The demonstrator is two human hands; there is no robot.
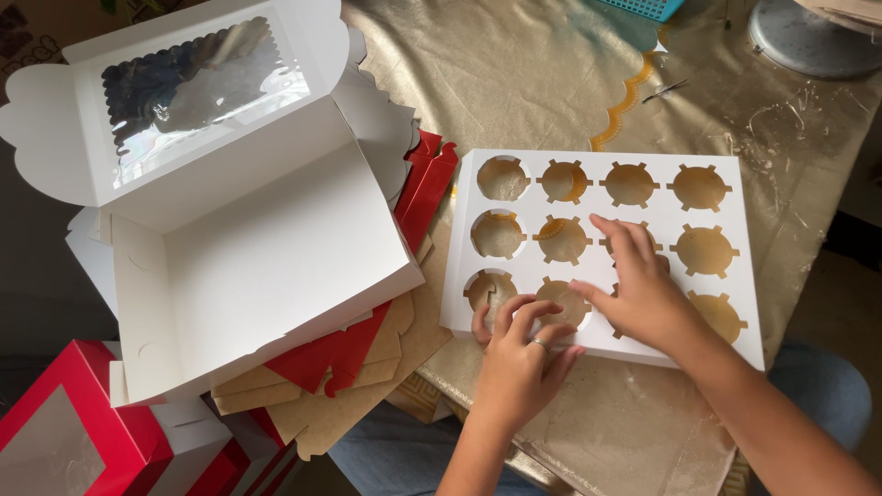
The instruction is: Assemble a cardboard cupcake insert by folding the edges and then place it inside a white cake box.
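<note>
A white card insert [606, 253] with three rows of round, tabbed holes lies flat on the bench [551, 83], which is covered in a gold, shiny cloth; the insert sits right of centre, its near edge close to the bench's front edge. The left hand [519, 354] rests on the insert's near left corner, fingers curled over the bottom-row holes, a ring on one finger; its grip pinches nothing, and the fingertips press on the card around a hole. The right hand [638, 289] lies across the middle of the insert, fingers loosely spread and pressing flat on the card between the second and third rows, with nothing held. Just left of the insert, red card flats [424, 188] and brown card flats [367, 386] lie stacked and fanned out. On top of them sits an open white box [266, 266], its lid with a clear scalloped window [197, 92] tilted back. At the lower left stands a red box with a window [69, 441]. At the far right top, a round grey stand [813, 41] sits on the bench, and a blue basket [643, 7] shows at the top edge.
</note>
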